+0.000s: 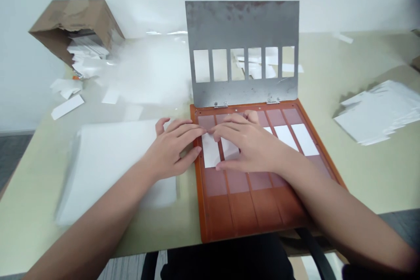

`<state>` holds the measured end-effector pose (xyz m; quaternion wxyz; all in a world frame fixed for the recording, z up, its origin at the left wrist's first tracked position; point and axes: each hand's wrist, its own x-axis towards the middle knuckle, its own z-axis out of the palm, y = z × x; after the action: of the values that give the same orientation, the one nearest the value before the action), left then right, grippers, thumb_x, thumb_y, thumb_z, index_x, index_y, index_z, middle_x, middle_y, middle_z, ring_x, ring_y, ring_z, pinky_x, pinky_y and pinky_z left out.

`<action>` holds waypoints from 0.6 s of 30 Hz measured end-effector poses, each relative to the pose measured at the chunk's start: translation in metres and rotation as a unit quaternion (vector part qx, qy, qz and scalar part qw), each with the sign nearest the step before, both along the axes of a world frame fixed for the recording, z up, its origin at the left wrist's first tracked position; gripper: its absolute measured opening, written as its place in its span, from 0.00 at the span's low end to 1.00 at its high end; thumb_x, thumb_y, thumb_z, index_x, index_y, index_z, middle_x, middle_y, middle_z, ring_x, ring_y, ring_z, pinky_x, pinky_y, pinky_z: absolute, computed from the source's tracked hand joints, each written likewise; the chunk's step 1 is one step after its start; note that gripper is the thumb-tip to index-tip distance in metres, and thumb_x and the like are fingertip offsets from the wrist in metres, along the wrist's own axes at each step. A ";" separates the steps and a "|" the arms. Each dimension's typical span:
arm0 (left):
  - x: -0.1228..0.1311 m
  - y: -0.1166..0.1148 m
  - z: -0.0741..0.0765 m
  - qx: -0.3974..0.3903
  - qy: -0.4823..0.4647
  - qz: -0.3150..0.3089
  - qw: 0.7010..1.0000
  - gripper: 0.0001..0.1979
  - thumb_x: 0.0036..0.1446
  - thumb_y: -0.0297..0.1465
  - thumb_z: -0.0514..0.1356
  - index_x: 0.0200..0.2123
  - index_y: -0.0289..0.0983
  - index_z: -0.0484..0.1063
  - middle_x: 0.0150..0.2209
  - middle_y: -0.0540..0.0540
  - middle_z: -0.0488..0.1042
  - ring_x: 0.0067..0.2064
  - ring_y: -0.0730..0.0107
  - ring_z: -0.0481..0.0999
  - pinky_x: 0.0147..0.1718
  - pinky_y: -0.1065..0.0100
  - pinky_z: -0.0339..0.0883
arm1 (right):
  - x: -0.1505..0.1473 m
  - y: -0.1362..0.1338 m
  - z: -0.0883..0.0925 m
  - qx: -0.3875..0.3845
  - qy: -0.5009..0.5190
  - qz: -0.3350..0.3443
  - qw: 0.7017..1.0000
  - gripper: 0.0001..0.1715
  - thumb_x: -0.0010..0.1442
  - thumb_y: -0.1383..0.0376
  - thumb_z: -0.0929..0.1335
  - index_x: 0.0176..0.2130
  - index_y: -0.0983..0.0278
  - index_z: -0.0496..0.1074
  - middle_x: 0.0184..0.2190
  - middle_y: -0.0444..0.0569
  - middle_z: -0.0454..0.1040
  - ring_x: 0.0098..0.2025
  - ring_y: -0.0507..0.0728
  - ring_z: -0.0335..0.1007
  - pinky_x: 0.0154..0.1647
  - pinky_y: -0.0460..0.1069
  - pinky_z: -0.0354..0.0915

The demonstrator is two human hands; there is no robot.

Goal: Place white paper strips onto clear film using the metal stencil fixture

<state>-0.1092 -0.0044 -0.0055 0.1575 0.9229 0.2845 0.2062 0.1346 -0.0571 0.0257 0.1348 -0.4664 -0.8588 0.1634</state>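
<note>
An orange-brown tray [216, 216] with long slots lies before me, its grey metal plate [243, 22] raised on hinges at the far edge. White rectangular cards [297, 139] sit side by side across the slots, on pinkish strips [259, 180]. My left hand [173, 151] reaches over the tray's left edge, fingers stretched out and thumb apart. Over the cards is my right hand [249, 142], its thumb spread from its fingers. The fingertips of both hands meet at the upper edge of the leftmost card [211, 155]. Neither hand visibly grips anything; the right hand hides the middle cards.
A stack of white sheets [105, 157] lies left of the tray, partly under my left arm. Farther back is a torn cardboard box [78, 8] spilling white paper pieces. Fanned white sheets [377, 111] lie at the right. Paper scraps [68, 107] are scattered near the box.
</note>
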 end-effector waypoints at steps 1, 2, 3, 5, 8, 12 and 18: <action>0.000 0.000 0.000 -0.001 0.000 0.002 1.000 0.15 0.65 0.34 0.53 0.53 0.43 0.72 0.51 0.45 0.80 0.57 0.53 0.73 0.59 0.48 0.43 | 0.000 0.000 0.000 -0.001 0.001 0.000 1.000 0.24 0.53 0.52 0.76 0.41 0.60 0.66 0.48 0.48 0.79 0.53 0.65 0.68 0.49 0.57 0.48; 0.000 0.000 0.000 -0.003 -0.001 0.004 1.000 0.15 0.65 0.34 0.53 0.53 0.44 0.72 0.51 0.45 0.81 0.56 0.53 0.74 0.59 0.48 0.43 | 0.000 0.000 -0.001 -0.002 0.002 -0.002 1.000 0.23 0.54 0.52 0.76 0.41 0.60 0.66 0.48 0.48 0.78 0.53 0.65 0.68 0.49 0.57 0.48; 0.000 0.000 0.000 -0.004 -0.002 0.005 1.000 0.15 0.65 0.34 0.53 0.52 0.44 0.72 0.50 0.45 0.81 0.56 0.53 0.74 0.60 0.48 0.43 | 0.000 0.000 -0.001 -0.003 0.002 -0.003 1.000 0.23 0.54 0.52 0.76 0.41 0.60 0.66 0.48 0.48 0.78 0.53 0.65 0.68 0.49 0.57 0.49; 0.001 0.000 0.000 -0.003 -0.006 0.005 1.000 0.15 0.65 0.35 0.54 0.52 0.44 0.73 0.49 0.46 0.81 0.55 0.53 0.74 0.60 0.48 0.43 | 0.001 0.000 -0.001 -0.004 0.004 -0.004 1.000 0.23 0.54 0.52 0.76 0.41 0.60 0.66 0.48 0.48 0.78 0.53 0.64 0.68 0.50 0.57 0.50; 0.001 0.001 0.000 0.001 -0.010 0.002 1.000 0.14 0.65 0.35 0.54 0.52 0.45 0.72 0.49 0.46 0.81 0.55 0.53 0.75 0.59 0.47 0.43 | 0.001 0.000 -0.001 -0.009 0.006 -0.004 1.000 0.25 0.53 0.51 0.76 0.41 0.59 0.66 0.48 0.47 0.78 0.53 0.64 0.68 0.50 0.57 0.50; 0.001 0.000 0.000 0.008 -0.016 -0.003 1.000 0.14 0.65 0.35 0.54 0.52 0.44 0.72 0.49 0.46 0.81 0.55 0.52 0.75 0.59 0.47 0.43 | 0.001 0.000 0.000 -0.012 0.008 -0.005 1.000 0.26 0.52 0.52 0.77 0.41 0.60 0.65 0.47 0.46 0.78 0.53 0.63 0.68 0.50 0.56 0.50; 0.002 0.000 0.000 -0.011 -0.011 0.004 1.000 0.15 0.64 0.35 0.54 0.52 0.45 0.73 0.49 0.46 0.81 0.54 0.53 0.75 0.61 0.47 0.42 | 0.000 0.000 0.000 -0.007 0.006 -0.004 1.000 0.24 0.54 0.51 0.76 0.42 0.60 0.66 0.46 0.48 0.78 0.52 0.64 0.69 0.50 0.57 0.50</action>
<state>-0.1075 -0.0040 -0.0053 0.1702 0.9174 0.2891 0.2142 0.1348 -0.0569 0.0252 0.1376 -0.4701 -0.8547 0.1716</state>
